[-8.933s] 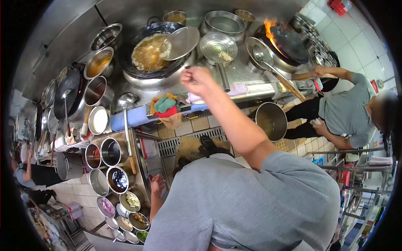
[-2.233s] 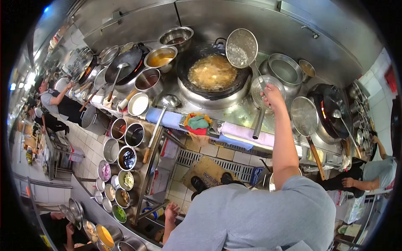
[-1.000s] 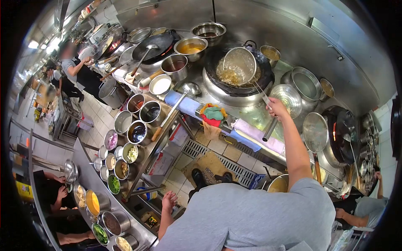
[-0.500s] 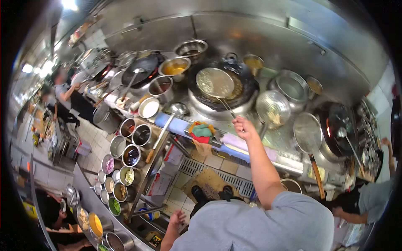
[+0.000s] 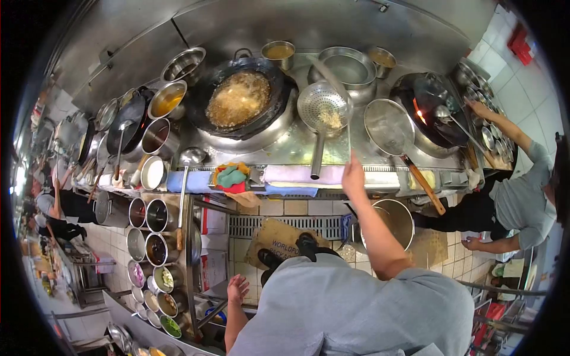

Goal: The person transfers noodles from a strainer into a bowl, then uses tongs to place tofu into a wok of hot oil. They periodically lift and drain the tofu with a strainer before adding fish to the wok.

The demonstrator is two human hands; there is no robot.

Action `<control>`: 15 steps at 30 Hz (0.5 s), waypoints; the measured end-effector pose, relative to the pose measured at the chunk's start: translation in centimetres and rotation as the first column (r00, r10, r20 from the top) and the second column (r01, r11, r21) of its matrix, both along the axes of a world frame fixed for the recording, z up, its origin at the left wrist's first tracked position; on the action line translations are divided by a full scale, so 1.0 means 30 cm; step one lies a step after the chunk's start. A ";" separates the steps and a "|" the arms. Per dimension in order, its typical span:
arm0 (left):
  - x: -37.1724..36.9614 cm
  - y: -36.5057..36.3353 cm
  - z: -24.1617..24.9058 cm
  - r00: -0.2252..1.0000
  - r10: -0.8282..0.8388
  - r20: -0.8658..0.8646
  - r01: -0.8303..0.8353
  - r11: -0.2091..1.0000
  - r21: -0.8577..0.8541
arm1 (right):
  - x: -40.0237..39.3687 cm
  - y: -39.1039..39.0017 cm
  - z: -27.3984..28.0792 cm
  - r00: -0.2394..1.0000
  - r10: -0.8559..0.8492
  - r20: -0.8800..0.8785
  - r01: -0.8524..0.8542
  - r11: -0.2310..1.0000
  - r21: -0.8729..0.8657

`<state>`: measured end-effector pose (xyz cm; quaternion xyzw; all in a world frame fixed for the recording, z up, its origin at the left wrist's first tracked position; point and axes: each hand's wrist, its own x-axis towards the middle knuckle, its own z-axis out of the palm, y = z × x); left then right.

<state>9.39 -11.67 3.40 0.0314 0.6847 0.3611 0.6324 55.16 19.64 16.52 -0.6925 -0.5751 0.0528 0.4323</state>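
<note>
My right hand (image 5: pixel 354 178) is closed around the long handle of a strainer (image 5: pixel 332 78), whose blurred head appears nearly edge-on. That head overlaps a perforated skimmer (image 5: pixel 313 107) holding pale food bits (image 5: pixel 331 119). Left of it, foamy brown oil (image 5: pixel 238 99) bubbles in a large black wok (image 5: pixel 196 117) on the range. Down beside my body, my left hand (image 5: pixel 237 289) is empty, its fingers loosely apart.
A ladle (image 5: pixel 193 155) and folded cloths (image 5: pixel 303 174) lie along the front. Another strainer (image 5: pixel 389 127) rests at the right, near a wok (image 5: pixel 436 101) with flame. A co-worker (image 5: pixel 522 202) stands there. Several ingredient pots (image 5: pixel 157 249) line the left. A bucket (image 5: pixel 395 219) stands below.
My right hand has carried the strainer rightward off the wok and tipped it edge-on. The oil now foams visibly. My view has turned right, and the co-worker shows more fully.
</note>
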 end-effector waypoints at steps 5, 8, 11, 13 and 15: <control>-0.029 0.056 0.014 0.998 -0.044 -0.036 0.042 0.998 -0.046 | -0.080 -0.021 -0.068 1.000 -0.015 -0.023 0.009 0.970 -0.245; -0.043 0.105 0.059 0.996 0.056 -0.069 -0.053 0.998 0.036 | -0.101 -0.050 0.026 0.997 0.037 -0.072 -0.041 0.997 -0.061; -0.053 0.121 0.091 0.990 0.111 -0.086 -0.097 0.983 0.154 | -0.070 0.050 0.149 0.985 0.143 -0.098 -0.147 0.989 -0.029; -0.057 0.069 0.087 0.993 0.107 -0.055 -0.102 0.990 0.093 | -0.079 0.143 0.331 0.986 0.140 -0.096 -0.153 0.978 -0.144; -0.062 -0.004 0.104 0.990 0.118 -0.071 -0.114 0.992 0.059 | -0.047 0.321 0.370 0.953 0.220 -0.209 -0.253 0.957 -0.145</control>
